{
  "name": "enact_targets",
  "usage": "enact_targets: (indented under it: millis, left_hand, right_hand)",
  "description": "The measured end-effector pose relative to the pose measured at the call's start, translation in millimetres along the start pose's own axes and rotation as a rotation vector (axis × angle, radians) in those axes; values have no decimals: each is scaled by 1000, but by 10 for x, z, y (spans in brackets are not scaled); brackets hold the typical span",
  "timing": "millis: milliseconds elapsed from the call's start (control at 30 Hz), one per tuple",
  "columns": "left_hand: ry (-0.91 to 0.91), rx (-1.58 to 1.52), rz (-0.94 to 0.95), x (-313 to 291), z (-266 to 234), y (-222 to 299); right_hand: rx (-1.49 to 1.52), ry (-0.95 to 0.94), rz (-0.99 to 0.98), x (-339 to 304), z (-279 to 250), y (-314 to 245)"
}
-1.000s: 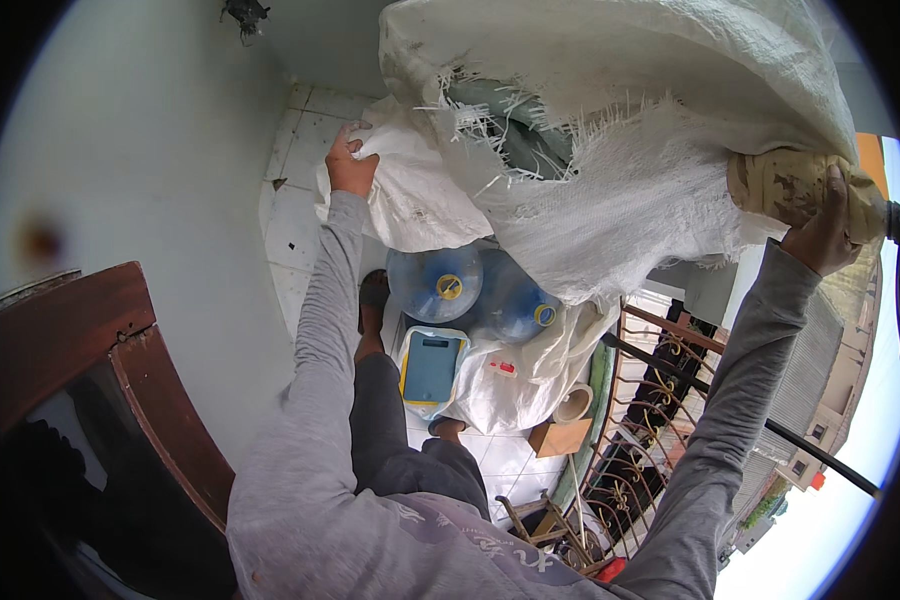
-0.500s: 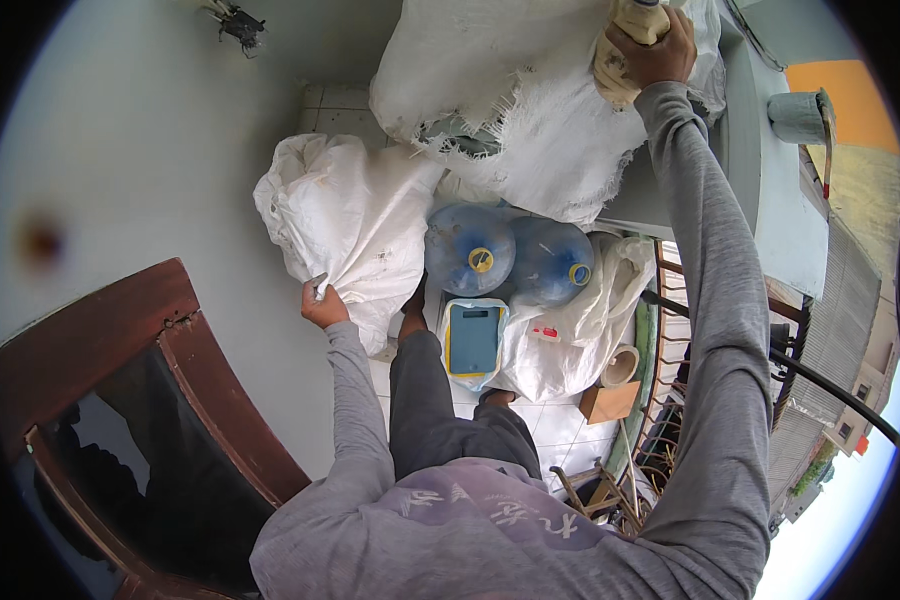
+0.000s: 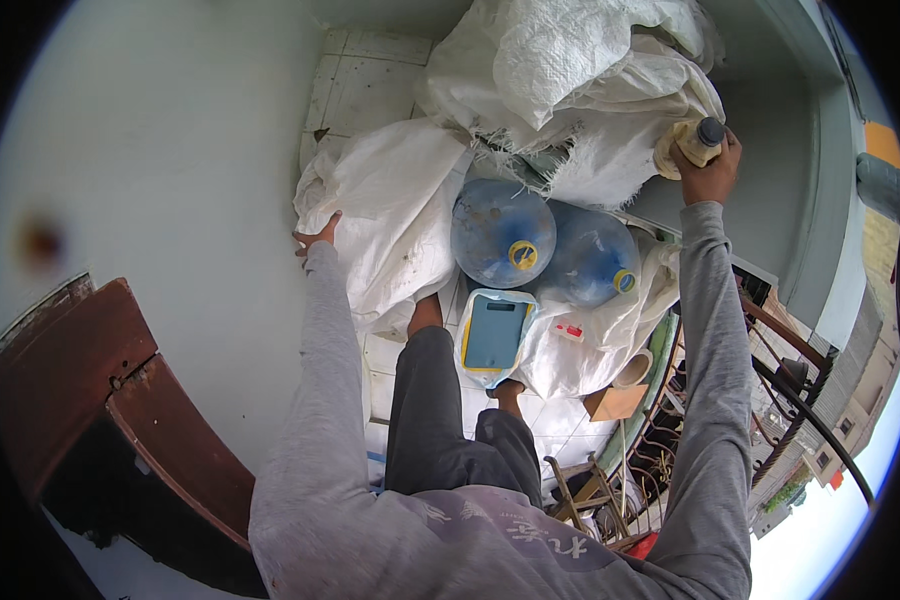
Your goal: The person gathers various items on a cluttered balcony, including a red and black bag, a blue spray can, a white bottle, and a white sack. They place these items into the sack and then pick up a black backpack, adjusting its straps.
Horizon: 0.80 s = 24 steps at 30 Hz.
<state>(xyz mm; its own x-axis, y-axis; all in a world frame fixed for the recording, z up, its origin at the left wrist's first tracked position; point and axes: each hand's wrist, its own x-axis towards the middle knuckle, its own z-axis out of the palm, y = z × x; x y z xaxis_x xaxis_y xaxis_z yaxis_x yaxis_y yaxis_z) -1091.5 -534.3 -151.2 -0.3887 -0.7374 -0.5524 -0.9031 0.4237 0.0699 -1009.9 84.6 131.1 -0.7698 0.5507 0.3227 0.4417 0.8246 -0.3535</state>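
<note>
In the head view, upper right of the frame: right hand (image 3: 712, 172) raised, grip closed around a pale bottle (image 3: 686, 148) with a dark cap, held against the torn edge of a big white sack (image 3: 580, 75) heaped across the top centre. Left of centre: left hand (image 3: 316, 236) resting open, fingers spread, on the edge of a second white sack (image 3: 390, 215); nothing clasped in that grip, only flat contact with the woven cloth. Just right of that second sack, near the frame's middle: two blue water jugs (image 3: 502, 232) lying side by side, touching each other, caps toward the camera, tucked under the upper sack. Below the jugs: a flat blue scale (image 3: 494, 333) with a yellow rim, lying on white plastic sheeting (image 3: 590, 345). Right of the scale, lower down: a tape roll (image 3: 632, 369) and a small cardboard box (image 3: 615, 402) on the tiled floor (image 3: 362, 70). Along the right side: a dark metal railing (image 3: 770, 330) curving down toward the lower right. At the left edge, lower half: a brown wooden door (image 3: 120, 380), standing ajar against the pale wall (image 3: 150, 150). Bottom centre: grey sleeves and dark trousers of the person, one bare foot just beside the scale.
</note>
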Motion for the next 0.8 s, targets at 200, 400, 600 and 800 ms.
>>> enact_targets:
  millis: [200,400,600,800]
  left_hand:
    - [-150,-89,2,356,602,-201]
    - [-5,-366,170,186,108,-776]
    - [520,-1133,593,-1812,-567,-1465]
    - [661,-1346,909,-3646,-2187,-2021]
  right_hand:
    - [298,156,-165,-1330,-1039,-250]
    - [558,-20,155,-3417,-2371,-122]
    - [737,-122,246,-4992,-3819,552]
    - [850,-70,401,-6206,-4662,1051]
